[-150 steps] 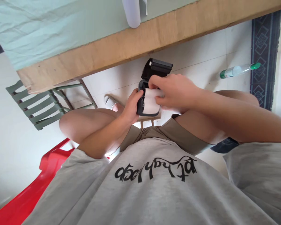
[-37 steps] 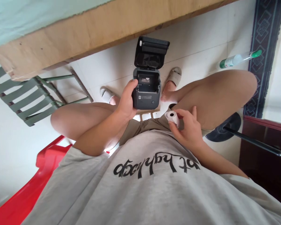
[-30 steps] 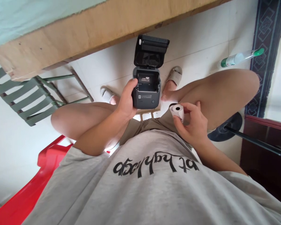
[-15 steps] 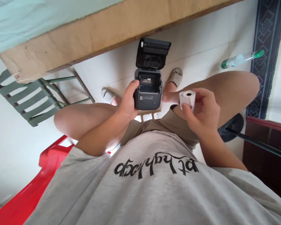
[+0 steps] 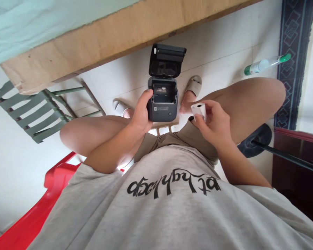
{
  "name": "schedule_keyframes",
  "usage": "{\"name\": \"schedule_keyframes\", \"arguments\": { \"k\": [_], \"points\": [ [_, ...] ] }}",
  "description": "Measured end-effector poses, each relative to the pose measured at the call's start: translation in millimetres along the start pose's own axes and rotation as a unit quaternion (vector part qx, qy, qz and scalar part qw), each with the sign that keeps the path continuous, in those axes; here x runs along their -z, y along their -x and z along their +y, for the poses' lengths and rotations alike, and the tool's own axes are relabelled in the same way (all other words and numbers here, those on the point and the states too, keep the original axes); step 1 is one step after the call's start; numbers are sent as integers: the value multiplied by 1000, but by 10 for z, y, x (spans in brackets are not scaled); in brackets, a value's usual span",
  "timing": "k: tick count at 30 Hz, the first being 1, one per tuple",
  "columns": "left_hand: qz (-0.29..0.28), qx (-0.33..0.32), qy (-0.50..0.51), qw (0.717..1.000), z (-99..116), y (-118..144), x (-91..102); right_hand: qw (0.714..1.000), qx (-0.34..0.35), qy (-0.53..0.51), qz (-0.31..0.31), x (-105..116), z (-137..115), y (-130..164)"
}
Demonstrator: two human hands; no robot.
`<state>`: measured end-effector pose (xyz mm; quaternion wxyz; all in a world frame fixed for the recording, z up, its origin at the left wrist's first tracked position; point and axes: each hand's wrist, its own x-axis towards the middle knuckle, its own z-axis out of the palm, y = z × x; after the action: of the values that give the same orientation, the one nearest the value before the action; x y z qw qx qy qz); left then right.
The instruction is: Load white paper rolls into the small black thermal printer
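A dark grey label printer (image 5: 162, 111) rests in my left hand (image 5: 143, 113), whose thumb lies along its left edge while the other fingers are hidden beneath. Its lid (image 5: 167, 60) is hinged up and away from me, so the bare paper compartment shows, with a small white sticker inside. To the right of the printer, apart from it, my right hand (image 5: 216, 121) pinches a small white paper roll (image 5: 199, 110) between thumb and fingers. The roll's dark core hole faces up.
Beyond the printer runs a wooden bed edge (image 5: 94, 45) with a pale green sheet. A green folding stool (image 5: 33, 107) stands at left, a red plastic chair (image 5: 54, 177) beside me. A bottle (image 5: 266, 65) lies on the floor at right, near a black round base (image 5: 258, 140).
My right hand has brought the paper roll left, closer to the printer, and the roll has tilted somewhat. The printer stays nearly in place, its lid still up.
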<state>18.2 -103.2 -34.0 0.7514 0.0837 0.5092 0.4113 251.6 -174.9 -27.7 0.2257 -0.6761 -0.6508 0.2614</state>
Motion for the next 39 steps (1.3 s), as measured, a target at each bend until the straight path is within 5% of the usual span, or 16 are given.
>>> {"name": "schedule_keyframes", "arguments": {
  "k": [3, 10, 17, 23, 35, 39],
  "points": [
    [11, -5, -9, 1000, 17, -6, -3, 995, 18, -59, -80, 101, -6, -168],
    [9, -22, -6, 1000, -24, -65, 45, 988, 131, 0, -81, 566, -477, -702],
    [27, -16, 26, 999, -12, -60, 25, 938, 193, 122, -260, 13, -735, -1247],
    [8, -33, -27, 999, -58, -20, 118, 949, 249, 110, -156, -301, -461, -1100],
    [5, -29, 6, 1000, 11, -40, 42, 935, 342, 44, -82, -252, -545, -999],
    [-1, -33, -43, 999, -14, -47, 74, 924, 364, 11, -118, -220, -527, -955]
  ]
}}
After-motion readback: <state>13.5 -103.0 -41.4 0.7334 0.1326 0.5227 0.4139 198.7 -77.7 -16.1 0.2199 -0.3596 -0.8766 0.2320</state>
